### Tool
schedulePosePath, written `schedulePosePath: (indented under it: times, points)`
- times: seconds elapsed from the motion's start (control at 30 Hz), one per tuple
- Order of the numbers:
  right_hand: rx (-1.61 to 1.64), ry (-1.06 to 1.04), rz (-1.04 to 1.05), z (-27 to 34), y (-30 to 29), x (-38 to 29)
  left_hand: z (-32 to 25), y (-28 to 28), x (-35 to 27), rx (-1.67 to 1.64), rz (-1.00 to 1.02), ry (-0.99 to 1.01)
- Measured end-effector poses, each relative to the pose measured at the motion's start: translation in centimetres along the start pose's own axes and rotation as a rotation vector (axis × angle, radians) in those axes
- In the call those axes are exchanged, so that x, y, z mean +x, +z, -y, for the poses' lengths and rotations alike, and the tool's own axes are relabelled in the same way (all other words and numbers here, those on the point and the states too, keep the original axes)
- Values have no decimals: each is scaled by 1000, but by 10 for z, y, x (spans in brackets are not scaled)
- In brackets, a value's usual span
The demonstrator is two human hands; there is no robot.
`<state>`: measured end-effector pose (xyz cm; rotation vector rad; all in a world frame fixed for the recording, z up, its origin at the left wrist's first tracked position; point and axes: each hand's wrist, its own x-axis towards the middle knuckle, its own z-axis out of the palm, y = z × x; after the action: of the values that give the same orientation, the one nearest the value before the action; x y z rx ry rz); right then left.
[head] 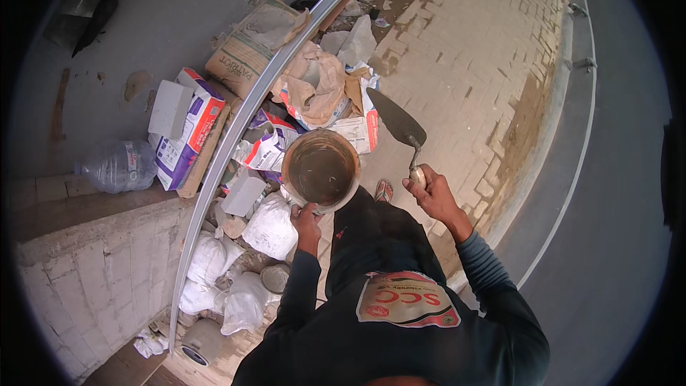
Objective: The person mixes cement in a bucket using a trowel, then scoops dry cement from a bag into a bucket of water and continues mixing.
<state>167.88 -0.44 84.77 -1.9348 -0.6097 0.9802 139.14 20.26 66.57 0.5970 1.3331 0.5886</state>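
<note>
My left hand grips the near rim of a round bucket, whose inside is coated with grey-brown residue; whether it holds any mix I cannot tell. In my right hand is the handle of a mason's trowel, its pointed blade angled up and to the left, to the right of the bucket and apart from it. Beyond the bucket lies an opened paper bag with a crumpled brown lining. A torn thin-bed mortar bag lies just left of the bucket.
A curved metal rail runs along the left, above a block wall. White sacks and a grey block lie beside it. Beyond the rail are a clear plastic bottle and more bags. Brick paving borders the road at right.
</note>
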Motion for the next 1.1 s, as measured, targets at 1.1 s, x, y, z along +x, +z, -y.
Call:
schedulePosePath:
  times: [1.1]
  points:
    - [-1519, -657, 353, 205, -346, 663, -169, 693, 149, 255, -46, 626]
